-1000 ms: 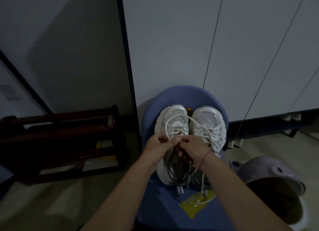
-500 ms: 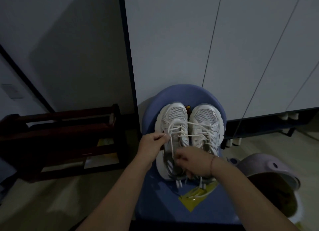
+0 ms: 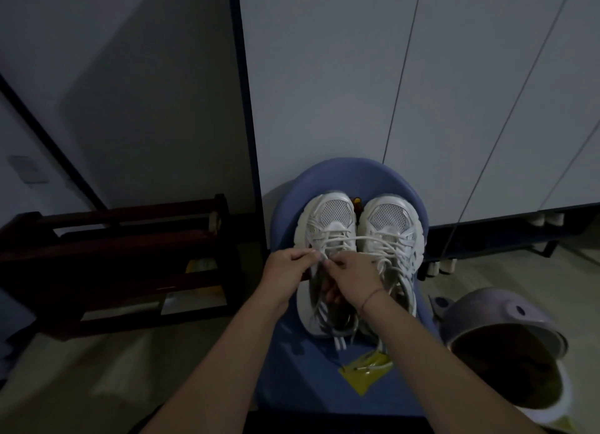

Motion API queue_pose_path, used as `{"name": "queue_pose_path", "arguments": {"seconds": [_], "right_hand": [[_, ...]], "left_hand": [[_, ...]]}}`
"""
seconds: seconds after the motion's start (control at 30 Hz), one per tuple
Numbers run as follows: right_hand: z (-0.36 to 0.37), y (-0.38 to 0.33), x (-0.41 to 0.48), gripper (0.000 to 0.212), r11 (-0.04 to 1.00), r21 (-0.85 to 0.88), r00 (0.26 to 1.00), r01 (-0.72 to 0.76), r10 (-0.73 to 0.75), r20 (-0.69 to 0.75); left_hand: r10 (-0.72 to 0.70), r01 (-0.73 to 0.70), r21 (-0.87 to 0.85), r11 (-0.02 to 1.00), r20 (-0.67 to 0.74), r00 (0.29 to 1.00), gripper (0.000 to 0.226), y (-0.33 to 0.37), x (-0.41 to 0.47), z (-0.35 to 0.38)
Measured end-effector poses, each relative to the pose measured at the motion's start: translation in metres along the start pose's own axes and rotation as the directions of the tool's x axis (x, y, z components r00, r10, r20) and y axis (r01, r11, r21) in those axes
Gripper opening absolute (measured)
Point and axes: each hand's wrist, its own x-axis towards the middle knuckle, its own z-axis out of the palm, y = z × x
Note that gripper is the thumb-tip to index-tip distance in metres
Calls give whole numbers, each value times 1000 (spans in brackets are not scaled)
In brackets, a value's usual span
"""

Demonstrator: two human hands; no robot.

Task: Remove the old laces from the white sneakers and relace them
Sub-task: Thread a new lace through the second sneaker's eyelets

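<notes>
Two white sneakers [image 3: 329, 221] stand side by side on a blue stool [image 3: 281, 208], with the toes toward the wall. Both hands meet over the left shoe. The left hand [image 3: 287, 268] and the right hand [image 3: 355, 273] each pinch the white lace [image 3: 370, 238] between curled fingertips.

Your sneakers [image 3: 331, 226] sit side by side on the chair [image 3: 292, 362]; rack [image 3: 113, 255] left of it, bin [image 3: 506, 320] right, cabinet [image 3: 324, 92] behind.
</notes>
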Motion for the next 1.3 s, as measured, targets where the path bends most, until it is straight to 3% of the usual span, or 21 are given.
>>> {"name": "queue_pose_path", "arguments": {"seconds": [0.1,0.2,0.3,0.37,0.4,0.47,0.57,0.63,0.73,0.83,0.97,1.03,1.1,1.17,1.23,1.3], "right_hand": [[0,-1,0,30,998,-54,1000,19,-20,-10],[-14,-6,-12,27,998,-57,976,-26,38,214],[-28,-13,-31,26,942,-329,799,62,151,583],[-30,-15,-40,27,901,-417,682,117,232,693],[-29,-14,-42,29,890,-440,684,118,249,686],[-25,-12,-40,29,898,-434,792,75,211,572],[-16,-6,-29,19,984,-174,975,-43,79,208],[-10,-6,-20,23,997,-58,998,-46,49,43],[2,-6,-12,21,980,-193,995,39,-56,-84],[10,1,-2,24,983,-174,985,58,-85,-149],[3,1,-5,29,989,-138,996,46,-56,-70],[-7,-3,-15,32,993,-120,990,7,10,138],[-17,-7,-27,29,965,-261,907,0,110,406],[-23,-10,-38,28,933,-360,785,16,211,583],[-23,-10,-45,28,932,-363,753,8,233,616],[-21,-10,-45,22,963,-266,815,-51,194,546]], "left_hand": [[-9,9,-20,1000,-3,1000,12,0,1,0],[-17,17,-28,999,4,1000,12,0,1,1],[-25,26,-46,999,7,1000,11,0,2,2],[-27,27,-35,999,16,1000,12,0,2,2],[-28,28,-37,999,22,999,12,0,2,2],[-32,33,-43,999,25,999,13,1,2,2],[-28,29,-38,999,15,999,13,1,1,1],[-21,22,-35,999,19,1000,15,0,1,1],[-20,21,-38,999,30,999,15,1,0,1],[-14,15,-36,999,34,999,16,1,1,0],[-10,10,-18,1000,28,1000,14,-1,4,-1],[-16,16,-23,1000,25,1000,9,-2,6,0],[-23,23,-35,999,22,999,8,-4,8,1],[-31,31,-29,999,7,999,8,-6,10,2],[-37,37,-30,999,2,999,8,-6,11,3],[-39,39,-34,999,0,999,8,-6,10,4]]}}
